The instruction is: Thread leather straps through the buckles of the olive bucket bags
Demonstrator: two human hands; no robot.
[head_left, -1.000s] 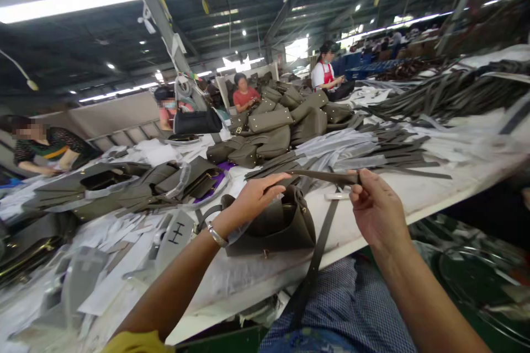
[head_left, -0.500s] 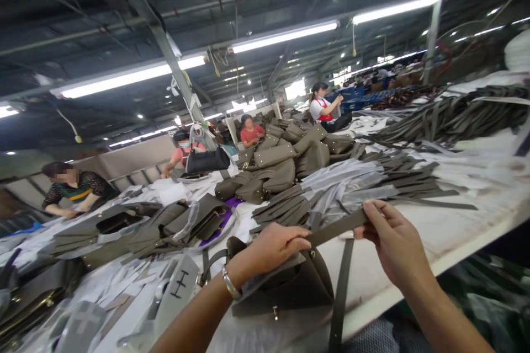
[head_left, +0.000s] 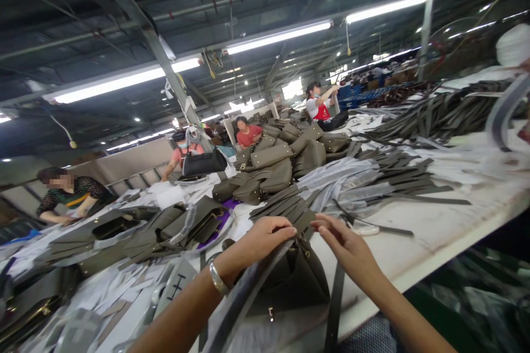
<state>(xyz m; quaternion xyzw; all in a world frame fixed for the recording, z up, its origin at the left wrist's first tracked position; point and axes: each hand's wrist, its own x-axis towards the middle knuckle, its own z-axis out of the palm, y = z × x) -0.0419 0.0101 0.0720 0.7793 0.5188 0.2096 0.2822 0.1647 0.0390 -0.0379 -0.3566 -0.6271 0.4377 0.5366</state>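
Observation:
My left hand [head_left: 265, 240], with a silver bangle on the wrist, pinches an olive-grey bag strap [head_left: 305, 222]. A clear plastic sleeve [head_left: 248, 298] runs down from that hand toward the lower edge of the view. To its right, my right hand [head_left: 342, 242] has its fingers apart, the tips close beside the strap's end; contact is unclear. Below both hands sits an olive-grey handbag [head_left: 290, 287] with a gold clasp [head_left: 271, 314]. A separate dark strap [head_left: 334, 311] hangs at the bag's right side.
Loose straps [head_left: 281, 204] and plastic wrapping [head_left: 343, 174] lie ahead. Behind them is a heap of olive bags [head_left: 269, 174]; more bags [head_left: 144, 226] lie left. Grey templates [head_left: 165, 292] are near my left arm. The table edge [head_left: 397, 287] slants at right. Several co-workers sit beyond.
The strap was stretched between both hands; my right hand has let go and moved left, nearer my left hand. The plastic sleeve now trails down from my left hand.

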